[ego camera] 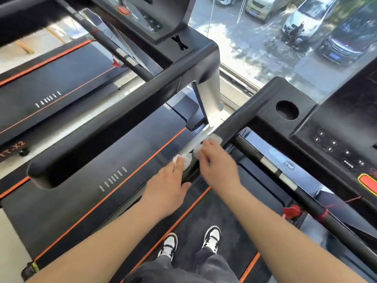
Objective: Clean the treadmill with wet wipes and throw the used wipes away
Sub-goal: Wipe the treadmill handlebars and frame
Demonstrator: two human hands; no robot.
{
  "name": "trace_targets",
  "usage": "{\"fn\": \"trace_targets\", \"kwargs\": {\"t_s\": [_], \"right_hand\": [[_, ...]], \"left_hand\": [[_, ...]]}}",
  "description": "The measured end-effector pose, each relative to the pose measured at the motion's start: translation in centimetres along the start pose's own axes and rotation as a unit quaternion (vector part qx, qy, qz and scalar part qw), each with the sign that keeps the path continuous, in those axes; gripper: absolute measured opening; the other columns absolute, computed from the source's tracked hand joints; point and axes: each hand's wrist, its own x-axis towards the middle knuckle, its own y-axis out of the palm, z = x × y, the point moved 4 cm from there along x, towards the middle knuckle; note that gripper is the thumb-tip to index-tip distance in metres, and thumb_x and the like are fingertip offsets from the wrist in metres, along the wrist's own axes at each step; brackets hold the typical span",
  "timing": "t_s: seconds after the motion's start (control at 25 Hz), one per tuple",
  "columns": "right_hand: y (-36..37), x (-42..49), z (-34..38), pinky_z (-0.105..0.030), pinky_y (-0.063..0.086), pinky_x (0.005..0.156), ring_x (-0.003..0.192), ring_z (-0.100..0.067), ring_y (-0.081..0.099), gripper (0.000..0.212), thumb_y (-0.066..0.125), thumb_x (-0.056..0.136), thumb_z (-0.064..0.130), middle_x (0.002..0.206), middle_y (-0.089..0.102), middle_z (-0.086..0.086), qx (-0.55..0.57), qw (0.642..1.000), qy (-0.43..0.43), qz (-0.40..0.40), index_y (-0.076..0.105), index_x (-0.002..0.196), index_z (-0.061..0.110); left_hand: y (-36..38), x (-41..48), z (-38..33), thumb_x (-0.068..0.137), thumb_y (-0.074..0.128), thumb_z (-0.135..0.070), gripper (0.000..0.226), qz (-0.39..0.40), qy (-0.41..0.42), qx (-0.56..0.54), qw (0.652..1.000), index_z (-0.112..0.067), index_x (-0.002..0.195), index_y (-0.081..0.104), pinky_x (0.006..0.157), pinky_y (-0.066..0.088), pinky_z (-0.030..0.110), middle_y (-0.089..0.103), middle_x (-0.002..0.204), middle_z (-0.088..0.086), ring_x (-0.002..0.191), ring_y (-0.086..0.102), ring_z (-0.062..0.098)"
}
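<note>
Seen from the head camera, the person stands on the treadmill (255, 107). The left hand (173, 180) lies fairly flat, its straight fingers pressing a white wipe (184, 159) against the silver post (196, 144). Just beside it, the right hand (216, 168) curls its fingers over a second wipe (215, 137) at the handrail's base.

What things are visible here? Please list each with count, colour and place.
treadmills: three, black with orange stripes, side by side
silver upright: one, centre of view
wet wipes: two, white, against that upright, one under each hand
cup holder: one, black, right of the upright
stop buttons: two, red, far right and top centre
cars: several, white and dark, outdoors, top right
shoes: two, black and white, on the near treadmill
left hand: flat fingers pressing a wipe
right hand: on the other wipe, blurred
</note>
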Motion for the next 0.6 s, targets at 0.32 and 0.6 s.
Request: {"fn": "trace_targets", "kwargs": {"t_s": [0.32, 0.6], "right_hand": [[0.8, 4.8, -2.6, -0.055, 0.007, 0.125, 0.150, -0.022, 0.027, 0.057, 0.018, 0.107, 0.047, 0.152, 0.048, -0.001, -0.233, 0.965, -0.077, 0.094, 0.055, 0.139, 0.019], [2.2, 1.8, -5.4, -0.042, -0.001, 0.128, 0.157, -0.026, -0.005, 0.072, 0.010, 0.104, 0.045, 0.169, -0.001, -0.014, -0.056, 0.995, 0.019, 0.074, 0.014, 0.160, 0.001]], "left_hand": [[-0.8, 2.5, 1.6, 0.077, 0.069, -0.058, 0.080, 0.154, -0.076, -0.094, 0.981, -0.028, 0.143, 0.034, 0.093, 0.052, 0.039, 0.062, 0.123, -0.001, 0.109, 0.062, 0.023], [-1.4, 9.6, -2.0, 0.059, 0.088, -0.045, 0.077, 0.183, -0.047, -0.236, 0.953, -0.034, 0.127, 0.052, 0.090, 0.052, 0.026, 0.065, 0.113, -0.016, 0.102, 0.063, 0.006]]}}
